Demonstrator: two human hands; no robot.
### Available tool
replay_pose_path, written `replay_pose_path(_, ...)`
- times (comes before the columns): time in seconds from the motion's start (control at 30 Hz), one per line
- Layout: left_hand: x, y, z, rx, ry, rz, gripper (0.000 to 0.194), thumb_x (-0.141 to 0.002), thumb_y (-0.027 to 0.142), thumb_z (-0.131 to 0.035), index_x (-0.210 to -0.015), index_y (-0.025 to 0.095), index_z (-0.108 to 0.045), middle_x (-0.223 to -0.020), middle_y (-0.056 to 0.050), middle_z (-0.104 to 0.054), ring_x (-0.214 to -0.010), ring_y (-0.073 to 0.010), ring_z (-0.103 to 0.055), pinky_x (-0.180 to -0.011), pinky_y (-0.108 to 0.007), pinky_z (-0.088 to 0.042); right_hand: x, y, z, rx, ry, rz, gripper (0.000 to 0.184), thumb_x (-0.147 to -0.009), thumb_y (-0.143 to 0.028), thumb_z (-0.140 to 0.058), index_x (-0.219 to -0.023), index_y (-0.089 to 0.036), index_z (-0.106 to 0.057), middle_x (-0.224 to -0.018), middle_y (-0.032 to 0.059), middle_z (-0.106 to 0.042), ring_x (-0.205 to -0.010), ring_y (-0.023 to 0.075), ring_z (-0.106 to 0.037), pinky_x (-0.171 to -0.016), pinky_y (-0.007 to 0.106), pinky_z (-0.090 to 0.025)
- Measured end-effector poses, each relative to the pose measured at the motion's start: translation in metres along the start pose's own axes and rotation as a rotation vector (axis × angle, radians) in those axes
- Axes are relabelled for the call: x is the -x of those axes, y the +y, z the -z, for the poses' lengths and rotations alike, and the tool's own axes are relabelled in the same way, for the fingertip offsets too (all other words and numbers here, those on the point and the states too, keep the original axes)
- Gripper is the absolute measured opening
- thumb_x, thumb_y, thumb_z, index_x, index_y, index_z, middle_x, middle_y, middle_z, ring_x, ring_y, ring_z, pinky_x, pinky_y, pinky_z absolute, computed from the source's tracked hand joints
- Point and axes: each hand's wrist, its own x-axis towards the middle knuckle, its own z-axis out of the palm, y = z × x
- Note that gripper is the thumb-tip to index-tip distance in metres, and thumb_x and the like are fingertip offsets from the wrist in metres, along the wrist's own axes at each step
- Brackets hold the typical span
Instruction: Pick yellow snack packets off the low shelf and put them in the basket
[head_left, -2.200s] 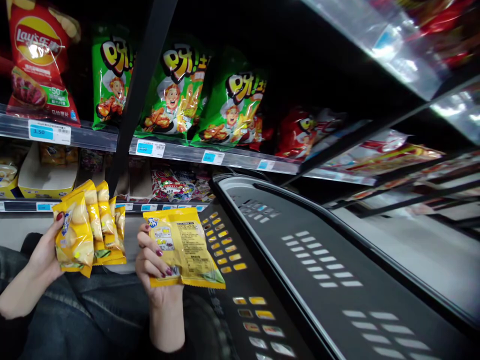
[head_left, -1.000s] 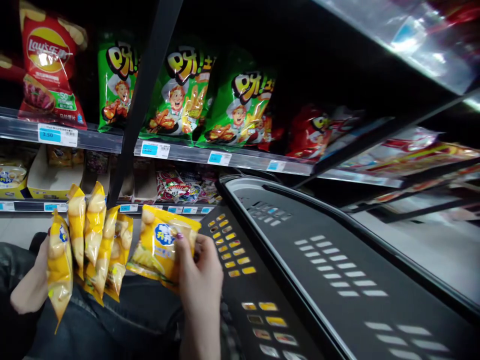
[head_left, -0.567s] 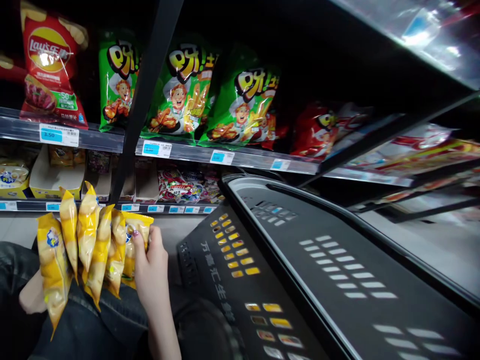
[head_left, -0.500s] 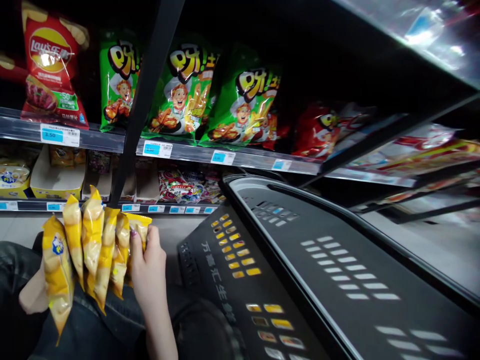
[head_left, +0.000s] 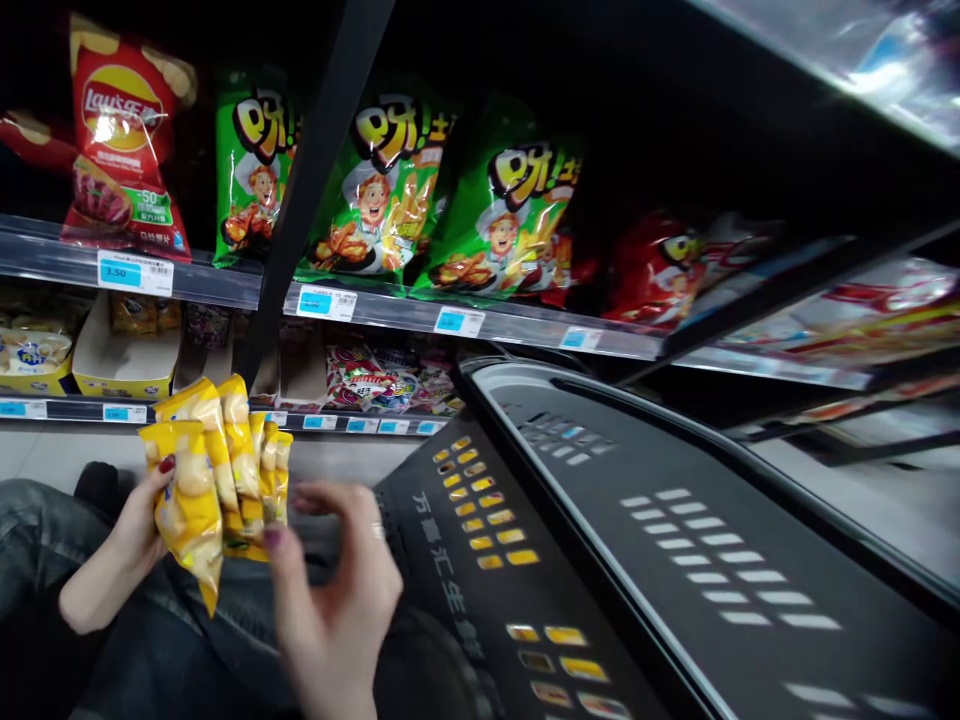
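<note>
My left hand (head_left: 136, 525) is closed around the left side of a fanned bundle of several small yellow snack packets (head_left: 196, 490), held above my lap. The thumb presses on the nearest packet, and the other fingers are mostly hidden behind the bundle. To the right of the packets, my right hand (head_left: 341, 590) is off them, with thumb and fingers apart and nothing seen between them. It is slightly blurred. A dark grey shopping basket (head_left: 600, 500) stands close by on its right, and yellow shows through the slots in its side.
Red Lay's chips (head_left: 124, 130) and green snack bags (head_left: 375, 190) stand on the upper shelf. Below are an open yellow-and-white carton (head_left: 127, 355) and small colourful packets (head_left: 367, 375). A black shelf post (head_left: 322, 150) slants between the bags.
My right hand has let go of the bundle and moved right and down, opening. The left hand has shifted right and turned the packets, so its thumb now shows in front.
</note>
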Motion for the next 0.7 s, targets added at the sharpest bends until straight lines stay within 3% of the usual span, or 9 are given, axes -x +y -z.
replay_pose_path(0.13,0.003,-0.007,-0.001,-0.123,-0.020,-0.087,0.019,-0.059,0.013,-0.068,-0.078,0.015,-0.062,-0.067,-0.002,-0.070,-0.059,-0.0185,-0.066,-0.054,-0.024,-0.054,0.008,-0.018,-0.014,0.133,-0.202,-0.093,0.023,-0.072,-0.033,-0.065,-0.086,-0.020,-0.053,-0.081,0.0040,-0.056,-0.077,0.0227,-0.048,-0.070,0.037,-0.041)
replay_pose_path(0.3,0.000,-0.011,0.006,-0.179,-0.073,-0.073,0.036,-0.049,0.023,-0.080,-0.080,0.014,-0.063,-0.068,-0.004,-0.071,-0.061,-0.0219,-0.067,-0.055,-0.026,-0.056,0.005,-0.002,-0.026,0.226,-0.307,-0.164,0.012,-0.078,-0.027,-0.057,-0.086,-0.018,-0.055,-0.085,0.0067,-0.056,-0.083,0.0251,-0.045,-0.072,0.040,-0.040)
replay_pose_path(0.37,0.000,-0.011,0.007,-0.126,-0.070,-0.017,0.036,-0.050,0.022,-0.079,-0.081,0.015,-0.063,-0.068,-0.005,-0.072,-0.063,-0.0244,-0.068,-0.058,-0.030,-0.057,0.002,0.003,-0.024,0.174,-0.328,-0.157,0.007,-0.083,-0.024,-0.050,-0.081,-0.019,-0.054,-0.086,0.0065,-0.056,-0.084,0.0237,-0.046,-0.072,0.039,-0.040)
replay_pose_path(0.43,0.001,-0.010,0.006,-0.054,-0.080,0.037,0.029,-0.060,0.026,-0.073,-0.086,0.016,-0.063,-0.072,-0.007,-0.072,-0.072,-0.0273,-0.068,-0.066,-0.035,-0.057,-0.001,0.004,-0.021,0.101,-0.352,-0.168,0.011,-0.085,-0.023,-0.045,-0.078,-0.019,-0.053,-0.088,0.0064,-0.056,-0.086,0.0226,-0.047,-0.074,0.038,-0.040)
replay_pose_path(0.57,0.004,-0.004,0.002,0.030,-0.080,0.132,0.027,-0.083,0.033,-0.046,-0.099,0.016,-0.061,-0.079,-0.010,-0.073,-0.085,-0.0281,-0.067,-0.078,-0.039,-0.054,-0.003,0.004,-0.014,-0.119,-0.400,-0.253,0.011,-0.086,-0.022,-0.044,-0.083,-0.019,-0.055,-0.094,0.0070,-0.057,-0.091,0.0211,-0.050,-0.079,0.036,-0.042)
replay_pose_path(0.7,0.003,0.000,0.006,-0.012,-0.112,0.191,0.034,-0.082,0.030,-0.048,-0.109,0.012,-0.056,-0.078,-0.012,-0.072,-0.080,-0.0289,-0.068,-0.076,-0.042,-0.054,-0.001,0.011,-0.011,-0.452,-0.411,-0.386,0.017,-0.086,-0.027,-0.047,-0.099,-0.021,-0.057,-0.098,0.0059,-0.060,-0.092,0.0194,-0.055,-0.082,0.033,-0.044)
